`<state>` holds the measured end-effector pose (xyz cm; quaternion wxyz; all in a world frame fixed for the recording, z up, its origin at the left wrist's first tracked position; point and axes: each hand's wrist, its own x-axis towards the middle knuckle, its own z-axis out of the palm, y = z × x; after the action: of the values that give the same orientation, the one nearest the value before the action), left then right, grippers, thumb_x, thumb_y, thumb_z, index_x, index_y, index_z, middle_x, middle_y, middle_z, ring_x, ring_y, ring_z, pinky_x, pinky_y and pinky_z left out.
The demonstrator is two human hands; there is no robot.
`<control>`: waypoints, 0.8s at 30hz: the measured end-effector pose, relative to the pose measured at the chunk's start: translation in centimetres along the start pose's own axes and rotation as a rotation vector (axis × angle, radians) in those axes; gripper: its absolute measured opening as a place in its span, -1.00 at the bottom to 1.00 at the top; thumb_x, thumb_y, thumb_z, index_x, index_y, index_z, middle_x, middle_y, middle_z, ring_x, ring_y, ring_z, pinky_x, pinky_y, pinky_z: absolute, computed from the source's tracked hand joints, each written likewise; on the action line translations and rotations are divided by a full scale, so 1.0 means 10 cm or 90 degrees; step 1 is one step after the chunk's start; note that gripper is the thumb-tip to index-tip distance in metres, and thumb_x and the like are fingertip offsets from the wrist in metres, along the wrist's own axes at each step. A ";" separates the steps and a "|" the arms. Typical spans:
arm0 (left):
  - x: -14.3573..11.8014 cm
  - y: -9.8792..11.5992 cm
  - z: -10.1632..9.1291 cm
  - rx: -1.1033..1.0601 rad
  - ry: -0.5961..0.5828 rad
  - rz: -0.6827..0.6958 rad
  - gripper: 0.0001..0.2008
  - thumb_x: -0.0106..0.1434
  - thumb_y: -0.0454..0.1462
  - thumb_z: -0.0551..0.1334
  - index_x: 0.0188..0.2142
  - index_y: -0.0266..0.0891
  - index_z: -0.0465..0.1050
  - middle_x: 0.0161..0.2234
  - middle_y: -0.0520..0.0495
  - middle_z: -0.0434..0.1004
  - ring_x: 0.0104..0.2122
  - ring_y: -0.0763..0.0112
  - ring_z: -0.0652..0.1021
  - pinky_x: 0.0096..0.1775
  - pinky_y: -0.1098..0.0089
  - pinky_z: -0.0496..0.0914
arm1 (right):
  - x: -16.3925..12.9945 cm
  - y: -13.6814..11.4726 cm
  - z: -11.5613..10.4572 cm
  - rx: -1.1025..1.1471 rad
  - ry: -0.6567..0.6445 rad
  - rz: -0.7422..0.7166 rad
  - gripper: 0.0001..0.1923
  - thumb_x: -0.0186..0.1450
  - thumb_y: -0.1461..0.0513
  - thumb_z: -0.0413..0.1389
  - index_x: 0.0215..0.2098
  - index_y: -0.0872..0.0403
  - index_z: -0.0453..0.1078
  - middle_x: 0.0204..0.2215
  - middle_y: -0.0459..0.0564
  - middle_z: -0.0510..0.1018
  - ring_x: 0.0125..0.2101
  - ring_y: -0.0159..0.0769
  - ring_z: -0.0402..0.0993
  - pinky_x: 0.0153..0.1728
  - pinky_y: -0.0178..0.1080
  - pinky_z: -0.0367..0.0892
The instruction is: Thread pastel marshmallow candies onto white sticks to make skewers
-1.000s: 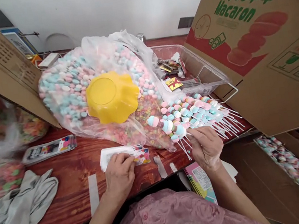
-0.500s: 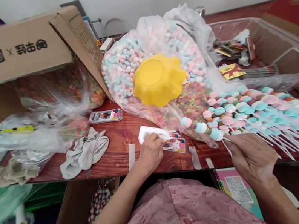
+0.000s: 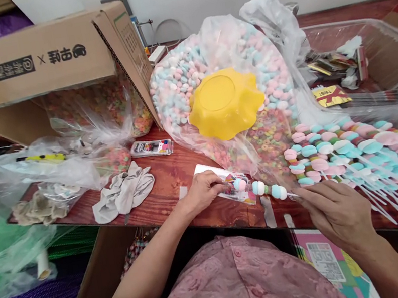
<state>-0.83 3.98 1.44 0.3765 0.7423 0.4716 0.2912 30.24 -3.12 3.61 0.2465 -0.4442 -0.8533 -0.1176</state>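
Two hands: both meet on one candy skewer (image 3: 262, 188) above the table (image 3: 172, 173) edge.
Right hand (image 3: 337, 212): grip pinched on the white stick.
Left hand (image 3: 202, 191): fingers closed on the printed sleeve (image 3: 228, 185) at the tip.
Skewer: level, carrying pink, white and blue marshmallow pieces.

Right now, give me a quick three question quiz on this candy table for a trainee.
1. True or false: the yellow bowl sits upside down on the clear candy bag.
2. Which hand holds the candy skewer by its stick: A left, B right?
3. Fill in: the left hand pinches the printed ____.

Key: 1 true. 2 B, the right hand. 3 wrapper.
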 end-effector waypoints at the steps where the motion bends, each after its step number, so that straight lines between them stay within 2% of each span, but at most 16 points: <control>1: 0.00 -0.01 0.00 0.006 -0.007 0.013 -0.94 0.16 -0.38 0.33 -0.41 -0.25 0.60 -0.44 0.02 0.49 -0.41 0.49 0.47 -0.32 0.48 0.29 | 0.02 0.01 -0.01 -0.014 -0.012 -0.009 -0.82 0.33 0.32 0.10 -0.14 0.07 0.50 -0.33 0.00 0.62 -0.33 -0.23 0.47 -0.30 -0.19 0.28; 5: -0.03 -0.04 0.00 0.033 -0.020 0.070 -0.85 0.24 -0.38 0.24 -0.41 -0.27 0.58 -0.44 -0.02 0.45 -0.40 0.47 0.46 -0.32 0.47 0.29 | 0.12 0.06 -0.13 -0.024 -0.033 -0.022 -0.78 0.35 0.31 0.05 -0.11 0.06 0.50 -0.36 -0.01 0.61 -0.37 -0.24 0.47 -0.35 -0.19 0.26; 11: -0.05 -0.09 0.02 0.044 -0.019 0.125 -0.80 0.31 -0.37 0.16 -0.39 -0.31 0.55 -0.42 -0.05 0.42 -0.40 0.47 0.44 -0.32 0.47 0.30 | 0.17 0.09 -0.32 0.058 0.005 0.029 -0.80 0.35 0.31 0.09 -0.07 0.04 0.45 -0.33 0.00 0.59 -0.34 -0.25 0.51 -0.28 -0.22 0.34; 18: -0.05 -0.11 0.03 0.050 -0.022 0.139 -0.81 0.29 -0.36 0.17 -0.36 -0.29 0.56 -0.39 -0.06 0.44 -0.38 0.45 0.44 -0.31 0.46 0.31 | 0.11 0.05 -0.24 -0.039 -0.025 -0.028 -0.81 0.36 0.31 0.05 -0.14 0.10 0.49 -0.41 -0.02 0.58 -0.42 -0.29 0.46 -0.37 -0.24 0.22; 24: -0.08 -0.01 0.04 0.063 -0.028 0.123 -0.81 0.29 -0.39 0.15 -0.38 -0.30 0.54 -0.40 -0.06 0.44 -0.38 0.44 0.45 -0.31 0.45 0.31 | 0.11 -0.03 -0.24 -0.135 -0.042 -0.098 -0.73 0.33 0.37 0.02 -0.08 0.10 0.49 -0.44 -0.03 0.57 -0.45 -0.29 0.40 -0.39 -0.22 0.14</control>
<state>-0.84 3.16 1.06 0.3198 0.8082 0.4032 0.2865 30.23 -3.58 6.21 0.1599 -0.4045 -0.8754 -0.2109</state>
